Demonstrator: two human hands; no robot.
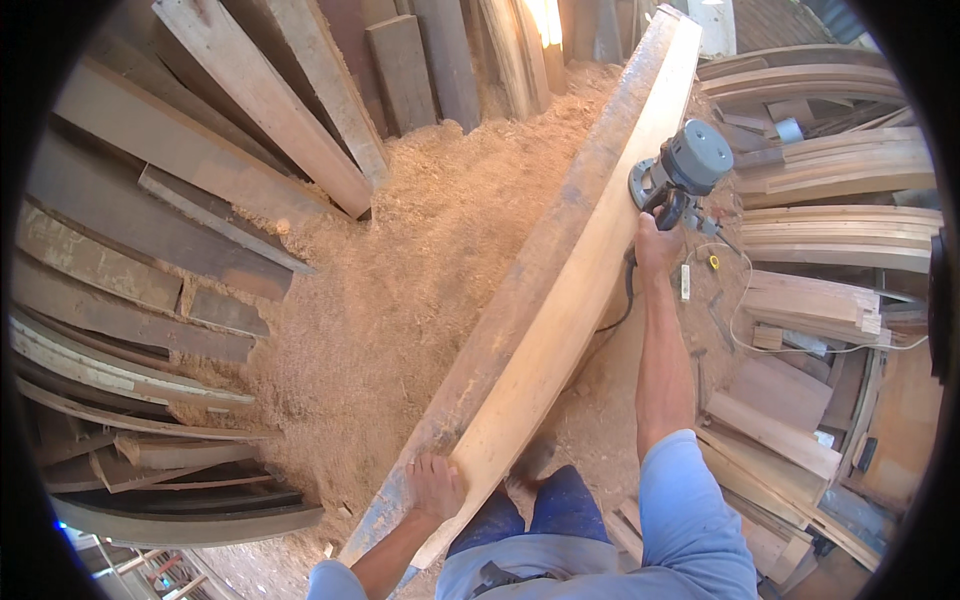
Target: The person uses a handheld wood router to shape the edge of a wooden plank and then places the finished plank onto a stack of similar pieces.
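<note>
A long, pale wooden plank (560, 345) lies along a weathered brown bench beam (500, 315), running from the lower left to the far right. My right hand (657, 243), arm stretched out, is wrapped round the black handle of a grey wood router (698, 157). The router rests at the plank's right side, toward the far end; its bit is hidden. Near the close end, my left hand (436, 487) lies flat across beam and plank, fingers stretched out. A dark cord (628, 295) hangs below the router.
Sawdust (400, 300) covers the floor left of the bench. Long boards (150, 250) lean along the left and back. Stacks of curved and cut timber (840, 235) fill the right side. A white power strip (685, 282) and a yellow ring (714, 262) lie near my right forearm.
</note>
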